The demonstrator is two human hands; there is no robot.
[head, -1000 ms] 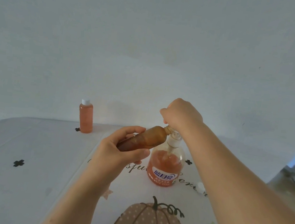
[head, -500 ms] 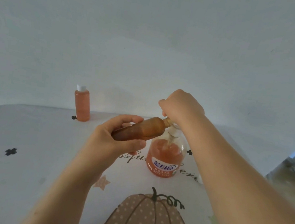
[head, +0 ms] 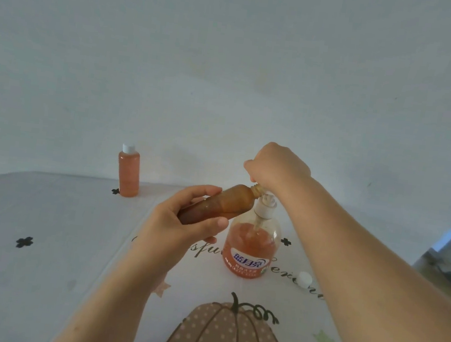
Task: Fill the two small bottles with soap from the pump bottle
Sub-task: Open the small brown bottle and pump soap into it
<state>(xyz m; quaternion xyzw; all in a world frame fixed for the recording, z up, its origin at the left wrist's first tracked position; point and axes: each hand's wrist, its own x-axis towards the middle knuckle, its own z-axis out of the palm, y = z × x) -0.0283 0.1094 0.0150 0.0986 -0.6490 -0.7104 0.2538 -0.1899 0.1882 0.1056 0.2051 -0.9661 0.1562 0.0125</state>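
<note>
The left hand [head: 184, 222] grips the uncapped small bottle [head: 220, 203], tilted, its mouth at the head of the pump bottle [head: 250, 247]; the right hand [head: 276, 165] curls over that pump head. From the pump bottle, the capped small bottle [head: 129, 171] stands at ten o'clock and the white cap [head: 304, 279] lies at four

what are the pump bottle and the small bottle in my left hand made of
Pump bottle: probably clear glossy plastic; soap and dip tube show through. Small bottle in the left hand: likely translucent plastic, contents tinting it amber.

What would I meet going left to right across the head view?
Small capped bottle of orange soap, left hand gripping a small brown bottle, clear pump bottle of orange soap, small white loose cap.
</note>
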